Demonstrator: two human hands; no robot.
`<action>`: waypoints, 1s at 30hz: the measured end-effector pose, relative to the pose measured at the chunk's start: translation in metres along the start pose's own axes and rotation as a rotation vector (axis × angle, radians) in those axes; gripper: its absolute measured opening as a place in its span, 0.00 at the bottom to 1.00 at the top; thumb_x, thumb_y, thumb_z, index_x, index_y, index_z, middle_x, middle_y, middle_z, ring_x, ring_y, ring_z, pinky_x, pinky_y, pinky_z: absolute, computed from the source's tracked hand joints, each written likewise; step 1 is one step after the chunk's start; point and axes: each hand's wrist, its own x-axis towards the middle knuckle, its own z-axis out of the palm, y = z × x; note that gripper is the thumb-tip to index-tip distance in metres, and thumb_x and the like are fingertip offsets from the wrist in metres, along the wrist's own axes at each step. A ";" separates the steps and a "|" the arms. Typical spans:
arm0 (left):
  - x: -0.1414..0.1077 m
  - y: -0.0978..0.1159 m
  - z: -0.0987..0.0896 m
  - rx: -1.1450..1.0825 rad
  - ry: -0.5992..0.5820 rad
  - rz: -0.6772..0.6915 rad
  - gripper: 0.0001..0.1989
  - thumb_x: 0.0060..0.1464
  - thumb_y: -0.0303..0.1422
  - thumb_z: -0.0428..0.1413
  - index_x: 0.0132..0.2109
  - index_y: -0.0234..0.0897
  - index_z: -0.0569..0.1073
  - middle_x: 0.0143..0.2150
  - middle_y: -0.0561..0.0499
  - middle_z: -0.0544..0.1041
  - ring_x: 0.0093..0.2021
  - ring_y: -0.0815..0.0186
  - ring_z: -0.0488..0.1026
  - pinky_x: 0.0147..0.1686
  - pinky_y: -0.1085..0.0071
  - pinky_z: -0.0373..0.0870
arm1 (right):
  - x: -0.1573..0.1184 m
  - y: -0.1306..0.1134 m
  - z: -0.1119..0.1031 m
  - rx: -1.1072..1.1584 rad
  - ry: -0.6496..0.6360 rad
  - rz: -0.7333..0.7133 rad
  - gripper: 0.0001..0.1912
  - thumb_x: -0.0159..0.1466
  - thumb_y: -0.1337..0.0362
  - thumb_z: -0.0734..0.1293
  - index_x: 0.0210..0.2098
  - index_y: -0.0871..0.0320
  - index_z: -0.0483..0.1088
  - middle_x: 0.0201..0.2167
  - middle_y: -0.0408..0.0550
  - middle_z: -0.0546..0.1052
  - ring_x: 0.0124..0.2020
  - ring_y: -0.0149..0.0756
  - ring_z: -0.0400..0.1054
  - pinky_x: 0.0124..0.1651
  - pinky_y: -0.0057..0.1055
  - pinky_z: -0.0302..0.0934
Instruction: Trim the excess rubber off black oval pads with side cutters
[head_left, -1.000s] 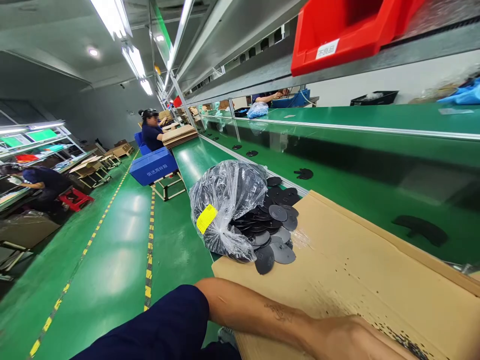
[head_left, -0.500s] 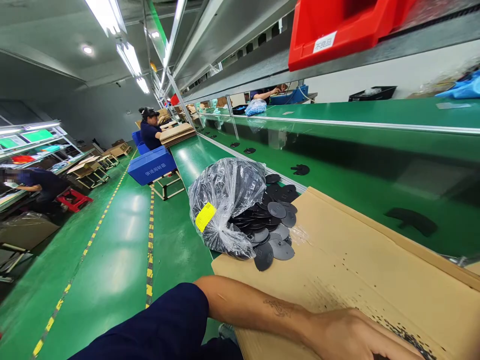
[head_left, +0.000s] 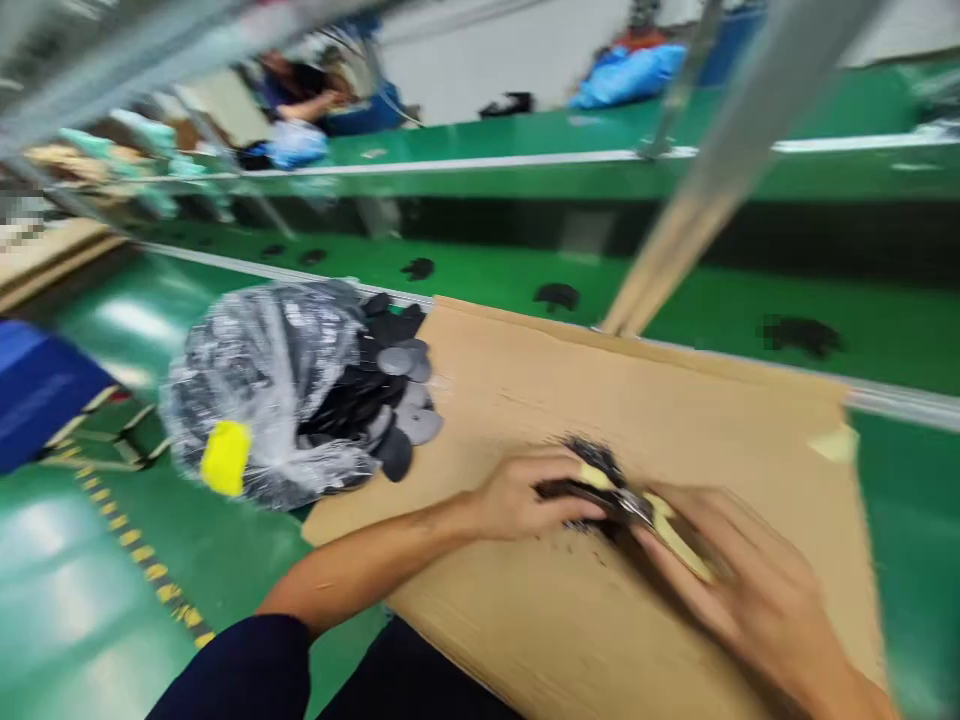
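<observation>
My left hand [head_left: 529,495] pinches a black plastic piece [head_left: 562,489] between thumb and fingers above the cardboard sheet [head_left: 495,590]. A small pale yellow patch shows at its fingertips; I cannot tell what it is. My right hand [head_left: 742,570], smeared by motion, is wrapped round nippers with yellow handles [head_left: 679,540]. Their metal jaws meet the black piece; whether they are cutting cannot be seen. Small black scraps [head_left: 592,452] lie heaped under and behind the tool. To the left, a clear plastic bag [head_left: 255,360] with a yellow label spills flat black discs [head_left: 416,425] onto the cardboard.
A green bench strip [head_left: 480,270] with several dark pieces runs behind the cardboard. A slanted metal post [head_left: 697,210] rises at its back edge. At the left stands a blue box [head_left: 45,390]. Across the bench, another person's arm [head_left: 311,105] is beside a blue bag.
The view has swung right and down to the cardboard. Both hands now show with the nippers and the black piece; before, only one forearm and part of a hand were visible.
</observation>
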 end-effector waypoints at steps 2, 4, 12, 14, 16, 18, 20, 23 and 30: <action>-0.003 0.005 -0.001 -0.034 0.012 -0.008 0.12 0.62 0.39 0.62 0.45 0.34 0.81 0.40 0.45 0.82 0.40 0.65 0.79 0.43 0.70 0.78 | -0.013 -0.010 -0.008 -0.036 -0.043 0.028 0.11 0.74 0.63 0.66 0.55 0.57 0.69 0.43 0.55 0.78 0.40 0.46 0.74 0.43 0.40 0.70; -0.004 0.008 -0.003 -0.027 -0.002 0.001 0.10 0.62 0.36 0.62 0.47 0.35 0.81 0.41 0.45 0.82 0.41 0.66 0.79 0.43 0.71 0.77 | -0.016 -0.011 -0.008 -0.043 -0.055 0.066 0.13 0.74 0.63 0.66 0.56 0.58 0.68 0.44 0.56 0.78 0.42 0.46 0.74 0.43 0.41 0.70; -0.006 0.015 -0.005 0.030 -0.039 0.034 0.09 0.61 0.33 0.63 0.47 0.35 0.80 0.40 0.45 0.82 0.39 0.67 0.78 0.40 0.72 0.76 | -0.017 -0.009 -0.004 -0.025 -0.043 0.052 0.13 0.74 0.62 0.66 0.55 0.60 0.68 0.41 0.54 0.77 0.39 0.43 0.72 0.39 0.37 0.68; -0.006 0.015 -0.005 0.030 -0.044 0.031 0.09 0.61 0.33 0.63 0.47 0.35 0.80 0.40 0.45 0.82 0.39 0.67 0.78 0.39 0.73 0.76 | -0.017 -0.010 -0.005 0.000 -0.046 0.056 0.12 0.74 0.62 0.66 0.55 0.60 0.68 0.41 0.54 0.77 0.39 0.43 0.72 0.39 0.37 0.68; -0.006 0.015 -0.005 0.030 -0.040 0.036 0.09 0.61 0.33 0.64 0.47 0.34 0.81 0.39 0.46 0.82 0.38 0.68 0.78 0.38 0.74 0.76 | -0.018 -0.011 -0.005 0.033 -0.052 0.074 0.12 0.74 0.63 0.66 0.55 0.60 0.69 0.41 0.55 0.77 0.39 0.43 0.72 0.39 0.37 0.68; -0.006 0.016 -0.005 0.037 -0.038 0.043 0.10 0.61 0.34 0.64 0.46 0.34 0.81 0.38 0.46 0.82 0.37 0.68 0.78 0.37 0.74 0.76 | -0.018 -0.012 -0.005 0.060 -0.061 0.095 0.11 0.75 0.63 0.66 0.55 0.59 0.69 0.41 0.55 0.77 0.39 0.43 0.72 0.38 0.37 0.68; -0.005 0.017 -0.006 0.050 -0.040 0.044 0.10 0.61 0.35 0.63 0.46 0.34 0.81 0.38 0.45 0.82 0.37 0.68 0.78 0.36 0.74 0.76 | -0.018 -0.012 -0.006 0.079 -0.065 0.107 0.11 0.75 0.63 0.66 0.55 0.59 0.70 0.41 0.55 0.77 0.39 0.43 0.72 0.38 0.36 0.69; -0.005 0.018 -0.006 0.071 -0.047 0.043 0.10 0.62 0.37 0.63 0.45 0.33 0.81 0.38 0.45 0.82 0.36 0.67 0.78 0.36 0.74 0.77 | -0.018 -0.012 -0.007 0.111 -0.073 0.108 0.11 0.74 0.64 0.66 0.55 0.59 0.70 0.41 0.54 0.77 0.39 0.42 0.73 0.38 0.35 0.69; -0.005 0.017 -0.005 0.043 -0.039 0.066 0.09 0.61 0.34 0.64 0.46 0.33 0.80 0.38 0.45 0.82 0.37 0.68 0.78 0.37 0.75 0.76 | -0.017 -0.014 -0.010 0.048 -0.080 0.079 0.10 0.75 0.66 0.66 0.55 0.60 0.70 0.40 0.53 0.77 0.39 0.41 0.74 0.37 0.34 0.69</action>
